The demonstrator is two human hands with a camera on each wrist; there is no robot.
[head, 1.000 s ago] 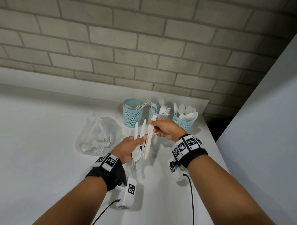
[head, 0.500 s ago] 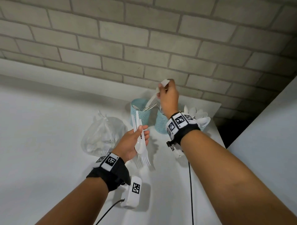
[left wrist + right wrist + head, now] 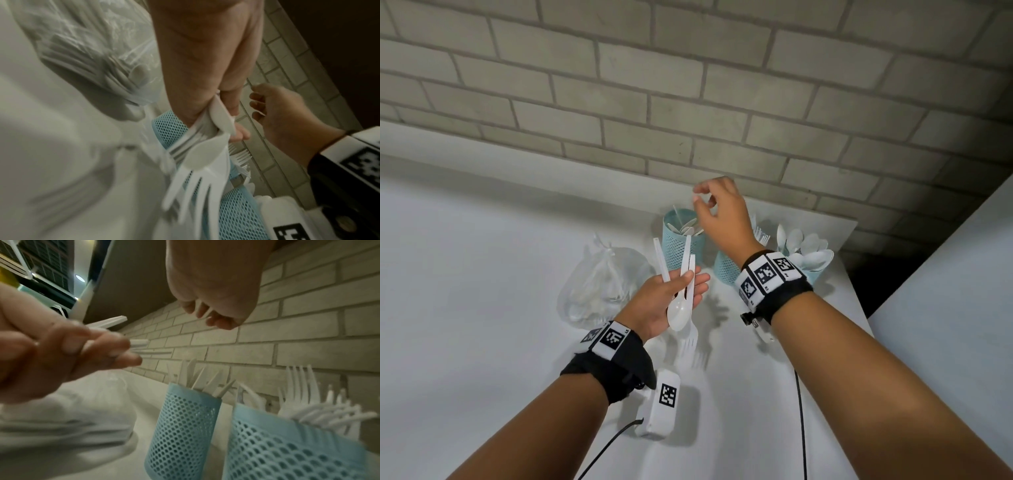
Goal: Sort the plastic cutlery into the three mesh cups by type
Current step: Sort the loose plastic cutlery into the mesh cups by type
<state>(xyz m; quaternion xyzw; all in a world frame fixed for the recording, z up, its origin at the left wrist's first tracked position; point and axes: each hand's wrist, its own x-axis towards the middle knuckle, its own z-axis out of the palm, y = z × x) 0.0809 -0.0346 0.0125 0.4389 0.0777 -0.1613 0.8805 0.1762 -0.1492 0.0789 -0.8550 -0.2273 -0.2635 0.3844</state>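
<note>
Three blue mesh cups stand by the brick wall: the left cup holds knives, the middle cup holds forks, and the right cup holds spoons. My left hand grips a bundle of white cutlery. In that bundle a spoon and a fork point down. My right hand hovers just above the left cup, fingers loosely curled and holding nothing.
A tied clear plastic bag with more white cutlery lies left of the cups on the white table. The table's right edge runs just past the right cup, and the brick wall stands close behind the cups.
My right hand took a knife from the left hand's bundle, carried it up to the left cup and let it go. The left hand kept the rest of the bundle.
</note>
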